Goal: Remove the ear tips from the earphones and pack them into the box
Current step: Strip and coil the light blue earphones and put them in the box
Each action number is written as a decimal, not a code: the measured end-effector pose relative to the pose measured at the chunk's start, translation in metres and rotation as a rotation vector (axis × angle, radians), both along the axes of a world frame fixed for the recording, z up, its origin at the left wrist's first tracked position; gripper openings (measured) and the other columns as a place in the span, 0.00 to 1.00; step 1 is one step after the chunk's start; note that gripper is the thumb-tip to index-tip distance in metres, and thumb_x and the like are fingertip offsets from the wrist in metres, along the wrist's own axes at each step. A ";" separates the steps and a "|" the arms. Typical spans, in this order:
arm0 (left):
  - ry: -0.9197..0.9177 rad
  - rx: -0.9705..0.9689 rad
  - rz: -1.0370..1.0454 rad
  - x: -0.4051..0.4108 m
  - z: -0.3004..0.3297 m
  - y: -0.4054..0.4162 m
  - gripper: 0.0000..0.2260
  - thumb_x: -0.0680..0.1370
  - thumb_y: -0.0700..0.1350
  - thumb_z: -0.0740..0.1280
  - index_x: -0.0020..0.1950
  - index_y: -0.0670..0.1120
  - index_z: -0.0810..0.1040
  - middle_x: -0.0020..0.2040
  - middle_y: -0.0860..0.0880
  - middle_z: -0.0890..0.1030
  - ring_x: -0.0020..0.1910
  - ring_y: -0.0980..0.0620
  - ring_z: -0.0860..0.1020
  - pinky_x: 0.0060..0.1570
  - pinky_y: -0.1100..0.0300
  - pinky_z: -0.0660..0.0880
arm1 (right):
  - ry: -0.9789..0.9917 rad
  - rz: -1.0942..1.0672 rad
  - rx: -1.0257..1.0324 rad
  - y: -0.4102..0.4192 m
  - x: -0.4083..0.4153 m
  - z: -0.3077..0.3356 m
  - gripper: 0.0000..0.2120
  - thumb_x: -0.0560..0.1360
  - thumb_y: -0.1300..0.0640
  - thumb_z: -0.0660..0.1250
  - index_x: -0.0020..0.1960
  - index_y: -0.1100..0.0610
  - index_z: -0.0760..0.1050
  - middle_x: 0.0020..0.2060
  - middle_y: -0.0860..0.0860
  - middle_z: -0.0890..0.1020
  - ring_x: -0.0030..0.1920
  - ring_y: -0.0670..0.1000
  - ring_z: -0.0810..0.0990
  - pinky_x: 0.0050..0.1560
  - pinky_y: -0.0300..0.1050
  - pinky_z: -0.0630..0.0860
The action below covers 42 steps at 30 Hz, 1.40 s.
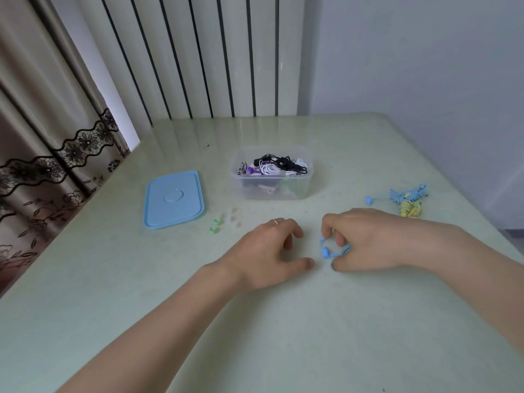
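A blue earbud (325,252) with its thin blue cable lies on the surface (255,321) under the fingers of the right hand (365,242). The fingers are curled and pinch the cable just beside the earbud, and the thumb is below it. Whether the ear tip is on this earbud, I cannot tell. The left hand (266,251) rests on the surface just beside, palm down, with relaxed fingers a little bent, and it holds nothing. It wears a thin ring (274,221).

Left of the left hand, two small green ear tips (215,225) lie on the surface, and near them some pale, almost clear ear tips (234,214) which are hard to see. Behind the hands stands the clear plastic box (271,185), open, with black, white and purple earphones (273,165) inside. Its light blue lid (173,199) lies flat on the surface to the left of the box. Far to the right is a bundle of blue cable (408,194) with a second blue earbud (369,199) stretched out toward the box, and a yellow cable bundle (410,210) touches it.
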<state>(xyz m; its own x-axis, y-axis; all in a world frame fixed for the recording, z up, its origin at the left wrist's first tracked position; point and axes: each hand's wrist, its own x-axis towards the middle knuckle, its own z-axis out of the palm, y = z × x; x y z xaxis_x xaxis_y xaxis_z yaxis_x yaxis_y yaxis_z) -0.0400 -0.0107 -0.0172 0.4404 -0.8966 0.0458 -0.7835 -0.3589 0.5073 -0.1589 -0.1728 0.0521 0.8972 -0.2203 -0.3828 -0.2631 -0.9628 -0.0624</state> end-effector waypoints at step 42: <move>0.415 -0.420 0.209 0.040 -0.004 0.009 0.03 0.82 0.47 0.68 0.50 0.49 0.77 0.39 0.49 0.81 0.36 0.48 0.76 0.44 0.42 0.79 | -0.530 -0.677 1.528 0.019 0.064 -0.047 0.09 0.78 0.66 0.65 0.57 0.60 0.70 0.42 0.59 0.85 0.39 0.57 0.84 0.42 0.48 0.81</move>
